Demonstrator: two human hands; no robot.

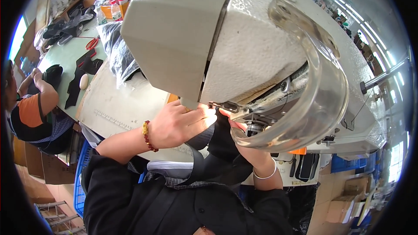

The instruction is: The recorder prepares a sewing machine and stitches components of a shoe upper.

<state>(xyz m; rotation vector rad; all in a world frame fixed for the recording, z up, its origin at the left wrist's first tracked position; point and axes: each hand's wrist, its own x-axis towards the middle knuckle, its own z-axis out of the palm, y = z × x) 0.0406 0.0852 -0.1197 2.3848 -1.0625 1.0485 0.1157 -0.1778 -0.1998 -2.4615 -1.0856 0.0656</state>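
My left hand [176, 125], a beaded bracelet at its wrist, is closed with thumb and fingers pinched together beside the sewing machine's [244, 35] needle area. Under and between my hands hangs a black fabric piece [221, 141], with a dark grey curved band beneath the left fingers. My right hand [250, 150] reaches in from the other side, its fingertips against the fabric. The machine head and a clear curved guard [333, 87] partly hide it. A small dark metal part [226, 106] sits just above the fingertips; I cannot tell whether it belongs to the machine.
The pale worktable [111, 106] extends to the left. Beyond it, a co-worker [35, 104] handles dark material at a green table, with red-handled scissors [92, 43] nearby. A plastic-wrapped bundle [117, 50] touches the machine's left side. A blue crate [82, 178] stands low left.
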